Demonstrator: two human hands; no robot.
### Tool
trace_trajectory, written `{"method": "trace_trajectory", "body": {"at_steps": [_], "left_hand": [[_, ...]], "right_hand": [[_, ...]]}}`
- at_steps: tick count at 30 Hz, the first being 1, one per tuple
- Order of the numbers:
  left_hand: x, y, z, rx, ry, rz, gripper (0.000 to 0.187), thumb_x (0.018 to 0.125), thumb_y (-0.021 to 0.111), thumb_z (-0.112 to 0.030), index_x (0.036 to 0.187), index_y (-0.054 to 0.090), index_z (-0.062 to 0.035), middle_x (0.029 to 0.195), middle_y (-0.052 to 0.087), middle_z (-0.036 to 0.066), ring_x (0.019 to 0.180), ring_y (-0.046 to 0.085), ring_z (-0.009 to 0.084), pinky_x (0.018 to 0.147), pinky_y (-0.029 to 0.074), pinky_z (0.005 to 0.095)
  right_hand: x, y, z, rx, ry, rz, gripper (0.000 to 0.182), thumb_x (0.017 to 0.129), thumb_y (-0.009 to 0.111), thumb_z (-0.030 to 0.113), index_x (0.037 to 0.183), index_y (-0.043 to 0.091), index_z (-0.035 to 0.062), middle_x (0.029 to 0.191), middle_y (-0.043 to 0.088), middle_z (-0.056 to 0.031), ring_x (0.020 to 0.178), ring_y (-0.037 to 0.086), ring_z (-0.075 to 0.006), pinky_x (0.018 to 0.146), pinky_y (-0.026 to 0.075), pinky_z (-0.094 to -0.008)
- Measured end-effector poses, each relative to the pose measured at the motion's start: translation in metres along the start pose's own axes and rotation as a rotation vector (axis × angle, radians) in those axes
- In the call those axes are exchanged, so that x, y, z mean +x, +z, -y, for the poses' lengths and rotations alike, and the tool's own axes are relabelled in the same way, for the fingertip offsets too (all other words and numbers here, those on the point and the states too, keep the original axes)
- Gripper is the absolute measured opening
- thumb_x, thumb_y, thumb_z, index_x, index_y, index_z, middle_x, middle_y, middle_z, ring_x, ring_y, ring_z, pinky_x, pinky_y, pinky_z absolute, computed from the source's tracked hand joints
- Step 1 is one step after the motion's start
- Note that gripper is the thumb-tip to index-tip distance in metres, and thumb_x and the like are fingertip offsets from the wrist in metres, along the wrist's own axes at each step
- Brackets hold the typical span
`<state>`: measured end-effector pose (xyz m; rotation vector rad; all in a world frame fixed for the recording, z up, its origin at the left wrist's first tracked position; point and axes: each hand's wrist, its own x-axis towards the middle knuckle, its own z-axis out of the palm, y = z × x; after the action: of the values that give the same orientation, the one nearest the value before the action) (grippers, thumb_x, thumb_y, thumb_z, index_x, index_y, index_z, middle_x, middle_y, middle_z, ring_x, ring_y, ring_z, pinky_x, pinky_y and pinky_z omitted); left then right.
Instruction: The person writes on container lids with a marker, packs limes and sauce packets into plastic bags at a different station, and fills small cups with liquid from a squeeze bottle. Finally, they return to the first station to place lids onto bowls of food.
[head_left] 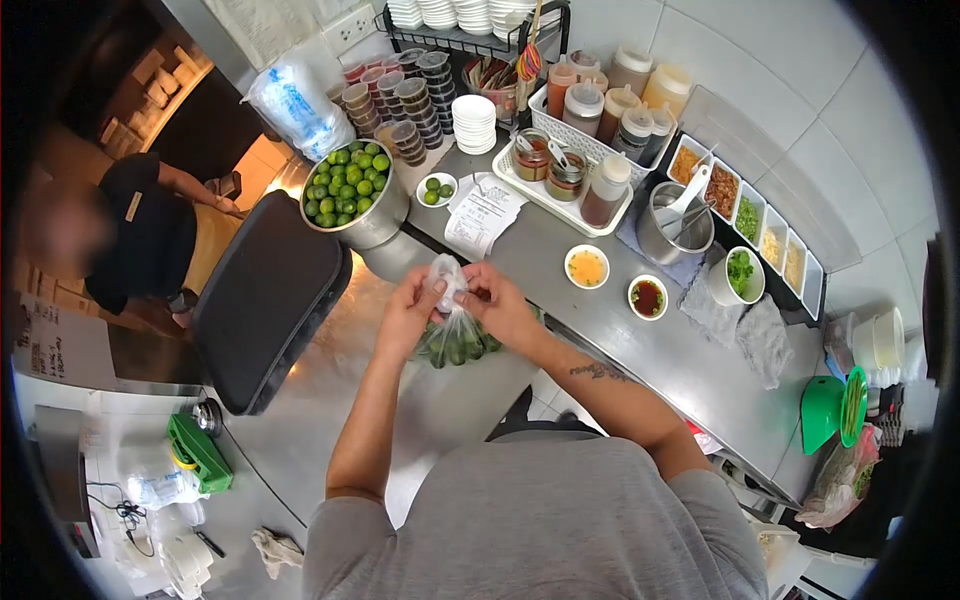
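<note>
Both hands meet at centre frame above a steel counter: the left hand and right hand each pinch shut on the twisted neck of a clear plastic bag of limes, which hangs between them. At 11 o'clock sits a steel bowl of limes. At 12 o'clock lies a printed receipt, its writing too small to read. At 2 o'clock stand 2 small sauce dishes. Squeeze bottles stand beyond at 1 o'clock.
</note>
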<state>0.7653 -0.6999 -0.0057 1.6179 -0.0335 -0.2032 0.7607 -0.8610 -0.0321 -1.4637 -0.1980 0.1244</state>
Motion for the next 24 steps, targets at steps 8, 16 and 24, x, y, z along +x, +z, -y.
{"method": "trace_trajectory", "body": {"at_steps": [8,16,24], "left_hand": [[-0.025,0.026,0.005,0.515,0.281,-0.166,0.010,0.082,0.056,-0.005,0.090,0.054,0.0001,0.070,0.056,0.013,0.058,0.054,0.0190,0.053,0.042,0.0335],[-0.041,0.041,0.009,0.377,0.236,-0.300,0.012,0.082,0.054,-0.002,0.093,0.052,-0.0006,0.072,0.056,0.012,0.064,0.054,0.0171,0.058,0.043,0.0319],[-0.075,0.068,-0.004,-0.088,0.171,-0.304,0.012,0.086,0.048,0.004,0.096,0.050,-0.0020,0.081,0.057,0.003,0.072,0.052,0.0101,0.068,0.042,0.0242]], "right_hand": [[-0.011,-0.018,0.000,0.042,0.087,0.086,0.011,0.086,0.061,0.009,0.085,0.053,0.0015,0.073,0.055,-0.0019,0.062,0.048,-0.0085,0.057,0.040,-0.0266],[-0.049,-0.029,0.030,-0.470,-0.475,-0.038,0.013,0.078,0.064,0.007,0.086,0.055,0.0019,0.078,0.057,-0.0145,0.074,0.054,-0.0342,0.067,0.044,-0.0398],[-0.060,-0.024,0.021,-0.568,-0.593,0.083,0.013,0.078,0.066,0.008,0.085,0.057,0.0012,0.078,0.057,-0.0103,0.071,0.056,-0.0259,0.062,0.045,-0.0349]]}}
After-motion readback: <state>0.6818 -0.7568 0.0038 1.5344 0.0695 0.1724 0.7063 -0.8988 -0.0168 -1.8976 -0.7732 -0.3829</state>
